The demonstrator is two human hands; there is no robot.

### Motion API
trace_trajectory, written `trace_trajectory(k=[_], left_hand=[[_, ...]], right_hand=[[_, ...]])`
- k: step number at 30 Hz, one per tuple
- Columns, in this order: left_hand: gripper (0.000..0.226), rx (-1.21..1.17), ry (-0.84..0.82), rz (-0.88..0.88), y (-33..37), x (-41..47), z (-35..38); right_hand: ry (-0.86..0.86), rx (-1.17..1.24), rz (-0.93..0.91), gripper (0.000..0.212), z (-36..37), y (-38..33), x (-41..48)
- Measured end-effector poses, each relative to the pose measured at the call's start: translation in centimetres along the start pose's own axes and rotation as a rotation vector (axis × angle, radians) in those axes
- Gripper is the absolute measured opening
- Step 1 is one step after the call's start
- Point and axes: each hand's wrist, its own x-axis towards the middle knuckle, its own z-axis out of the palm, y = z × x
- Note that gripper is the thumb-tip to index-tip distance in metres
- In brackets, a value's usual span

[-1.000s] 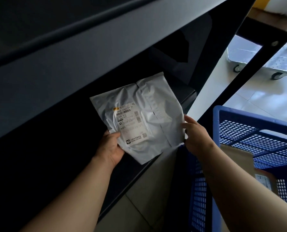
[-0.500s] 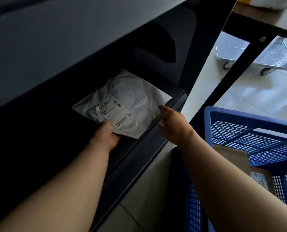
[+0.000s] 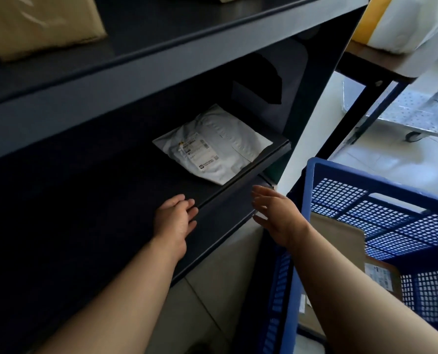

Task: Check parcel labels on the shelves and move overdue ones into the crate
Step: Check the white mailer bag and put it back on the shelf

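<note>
Where the white parcel (image 3: 212,146) lies: flat on lower shelf (image 3: 228,198), label up, near front edge
Left hand (image 3: 174,221): fingers relaxed, empty; at shelf edge
Right hand (image 3: 276,213): fingers spread, empty; beside blue crate (image 3: 340,171)

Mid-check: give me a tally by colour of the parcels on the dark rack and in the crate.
White: 1 (mailer, on the lower shelf)
Brown: 3 (upper parcel, on the upper shelf; flat parcel and labelled parcel, in the crate)
Total: 4
Scraps at the frame's top edge and the crate bottom are too hidden to count.
</note>
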Motion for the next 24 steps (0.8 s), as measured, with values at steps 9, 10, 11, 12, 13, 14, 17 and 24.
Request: trace_trajectory(k=[9, 10, 11, 12, 13, 14, 17, 24], left_hand=[[0.026, -0.151, 0.133, 0.011, -3.6, -14.6, -10.9], [0.026, -0.168, 0.149, 0.004, -4.0, -15.8, -12.3], [0.026, -0.182, 0.164, -0.005, -4.5, -16.9, -13.9], [0.025, -0.195, 0.181, -0.013, -5.0, -18.0, -15.6], [0.025, -0.206, 0.200, -0.018, -5.3, -19.1, -17.5], [0.025, -0.216, 0.219, -0.020, -5.7, -20.1, -19.5], [0.024, -0.258, 0.302, -0.020, -6.2, -22.6, -25.6], [0.022, -0.400, 0.470, -0.009, -7.0, -26.4, -39.8]], right_hand=[[-0.176, -0.202, -0.043, 0.039, 3.7, 3.7, -15.7], [-0.193, -0.229, -0.047, 0.038, 4.5, 4.2, -17.0], [-0.215, -0.248, -0.051, 0.037, 5.4, 4.6, -18.3], [-0.241, -0.252, -0.052, 0.035, 6.4, 5.0, -19.5], [-0.263, -0.249, -0.044, 0.033, 7.5, 5.6, -20.6], [-0.283, -0.247, -0.035, 0.031, 8.7, 6.1, -21.7], [-0.337, -0.285, -0.018, 0.029, 12.6, 7.7, -25.0], [-0.432, -0.430, 0.007, 0.021, 23.6, 13.2, -31.9]])
